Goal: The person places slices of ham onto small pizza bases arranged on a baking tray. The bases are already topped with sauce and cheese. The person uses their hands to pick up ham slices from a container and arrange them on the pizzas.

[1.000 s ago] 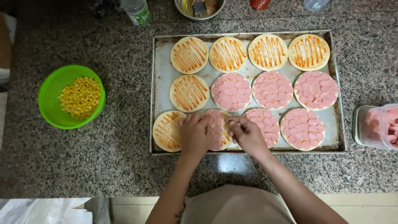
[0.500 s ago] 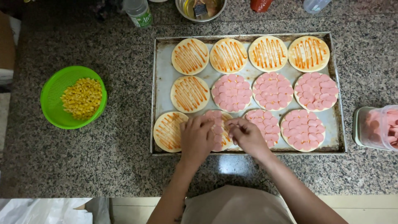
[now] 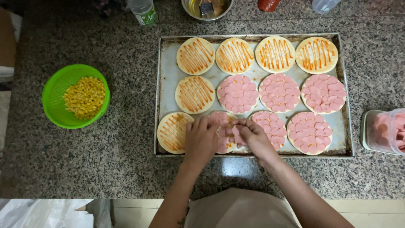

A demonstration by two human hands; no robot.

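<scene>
Surface: speckled grey granite (image 3: 105,169) fills most of the frame, with a pale edge along the bottom.
Green bowl: a bright green mesh bowl (image 3: 57,114) sits at the left of the frame, well apart from the tray, with a heap of yellow corn kernels (image 3: 85,96) inside.
Top edge: a clear bottle (image 3: 142,10) and a metal bowl (image 3: 206,9) stand partly cut off above the tray.
Tray: a worn metal baking tray (image 3: 166,80) lies in the middle of the frame and carries twelve round dough bases in three rows.
Sauce-only bases: the four in the top row, the leftmost of the middle row (image 3: 195,94) and the lower-left one (image 3: 173,132) show only orange sauce stripes.
Covered bases: the other three in the middle row and the two at lower right are covered with pink sausage slices (image 3: 279,92).
Base being topped: the second base of the bottom row (image 3: 222,120), lower centre of the frame, is partly covered with slices and lies under both hands.
Left hand: the left hand (image 3: 201,139) rests palm down on that base, fingers curled; whether its grip holds a slice I cannot tell.
Right hand: the right hand (image 3: 253,137) is just beside the left, its fingertips (image 3: 237,125) pinched together on a slice over the same base.
Container: a clear plastic tub (image 3: 386,131) of pink slices stands at the right edge of the frame.
</scene>
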